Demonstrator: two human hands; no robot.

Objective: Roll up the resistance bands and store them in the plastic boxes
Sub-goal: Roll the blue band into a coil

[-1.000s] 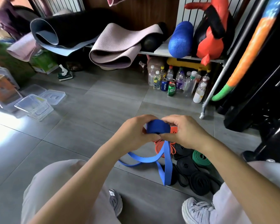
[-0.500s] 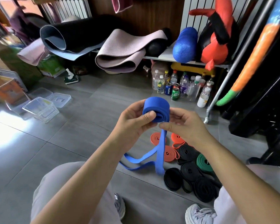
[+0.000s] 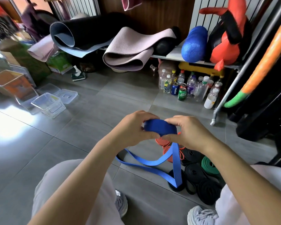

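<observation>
While only partly rolled, blue resistance band (image 3: 160,127) sits mid-air between both hands. Left hand (image 3: 133,129) and right hand (image 3: 186,132) each curl round one end of the roll. Loose tail (image 3: 146,163) loops down onto rolled black bands (image 3: 195,172) on the floor. Orange bands (image 3: 166,148) and green band (image 3: 208,164) lie beside them. Clear plastic boxes (image 3: 48,104) are well apart, far left.

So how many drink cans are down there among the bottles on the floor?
3. A blue can stands at the front of the bottles, a green can just right of it, and a reddish can behind them. More may be hidden among the bottles.
</observation>
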